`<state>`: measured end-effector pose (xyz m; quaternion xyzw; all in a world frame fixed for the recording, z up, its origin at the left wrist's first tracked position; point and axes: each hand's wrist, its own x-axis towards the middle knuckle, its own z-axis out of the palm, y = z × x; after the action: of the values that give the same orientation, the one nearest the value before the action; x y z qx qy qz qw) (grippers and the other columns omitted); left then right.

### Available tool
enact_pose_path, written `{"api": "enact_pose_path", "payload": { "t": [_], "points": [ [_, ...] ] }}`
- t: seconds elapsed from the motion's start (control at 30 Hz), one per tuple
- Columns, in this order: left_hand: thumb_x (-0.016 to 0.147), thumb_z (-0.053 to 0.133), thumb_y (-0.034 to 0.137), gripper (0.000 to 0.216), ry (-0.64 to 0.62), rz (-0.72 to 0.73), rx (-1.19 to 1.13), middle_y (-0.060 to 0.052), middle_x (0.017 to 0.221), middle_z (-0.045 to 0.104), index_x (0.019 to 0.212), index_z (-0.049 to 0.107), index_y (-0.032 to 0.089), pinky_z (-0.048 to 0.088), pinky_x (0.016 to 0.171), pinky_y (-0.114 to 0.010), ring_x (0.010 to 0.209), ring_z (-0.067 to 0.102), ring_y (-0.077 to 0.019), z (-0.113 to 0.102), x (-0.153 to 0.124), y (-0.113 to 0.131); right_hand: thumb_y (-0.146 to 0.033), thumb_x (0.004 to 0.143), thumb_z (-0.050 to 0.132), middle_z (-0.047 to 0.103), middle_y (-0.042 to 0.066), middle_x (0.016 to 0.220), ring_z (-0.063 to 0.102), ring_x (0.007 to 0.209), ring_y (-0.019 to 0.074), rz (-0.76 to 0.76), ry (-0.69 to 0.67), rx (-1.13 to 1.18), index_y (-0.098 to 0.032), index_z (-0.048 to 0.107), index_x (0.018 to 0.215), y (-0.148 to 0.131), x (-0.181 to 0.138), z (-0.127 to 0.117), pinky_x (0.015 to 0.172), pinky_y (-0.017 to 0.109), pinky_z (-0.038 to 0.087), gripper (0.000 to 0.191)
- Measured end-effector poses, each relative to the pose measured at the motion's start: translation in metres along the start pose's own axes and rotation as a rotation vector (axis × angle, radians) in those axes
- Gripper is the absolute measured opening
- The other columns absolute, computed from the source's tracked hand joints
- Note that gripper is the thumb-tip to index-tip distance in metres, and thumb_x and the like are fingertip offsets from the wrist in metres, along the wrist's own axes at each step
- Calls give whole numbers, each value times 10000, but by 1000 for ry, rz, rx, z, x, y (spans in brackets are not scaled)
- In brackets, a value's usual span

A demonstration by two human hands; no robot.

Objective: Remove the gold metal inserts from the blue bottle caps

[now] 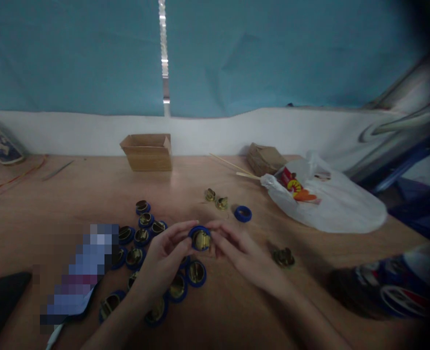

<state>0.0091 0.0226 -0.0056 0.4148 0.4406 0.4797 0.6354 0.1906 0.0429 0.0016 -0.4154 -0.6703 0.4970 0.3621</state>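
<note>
Between both hands, over the table, is a round blue ring with a brass-coloured metal piece in it (201, 240). My left hand (169, 248) pinches its left rim with thumb and fingers. On its right side, my right hand (240, 250) also closes its fingertips on it. Around and behind my left forearm lie several similar blue rings with brass pieces inside (196, 272), some partly hidden by the arm. Beyond my hands sit two loose brass pieces (221, 202) and a bare blue ring (243, 214). More brass metal (283, 257) lies right of my right hand.
An open cardboard box (147, 154) stands at the back, a brown package (265, 158) farther right. Thin sticks (233, 165) lie by a white plastic bag (346, 206). A dark drink bottle (383, 287) lies at right. A blurred-out phone-like object (80, 277) is at left.
</note>
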Motion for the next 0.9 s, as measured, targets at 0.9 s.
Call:
{"api": "enact_pose_path", "payload": {
  "t": [0.9],
  "points": [
    [840, 622, 294, 237, -13, 54, 106, -64, 1022, 752, 1032, 716, 193, 542, 851, -341, 946, 691, -215, 1, 1, 1, -284, 913, 534, 699, 9, 748, 652, 643, 132, -58, 3, -83, -205, 694, 996, -5, 0, -2, 567, 232, 543, 197]
  ]
}}
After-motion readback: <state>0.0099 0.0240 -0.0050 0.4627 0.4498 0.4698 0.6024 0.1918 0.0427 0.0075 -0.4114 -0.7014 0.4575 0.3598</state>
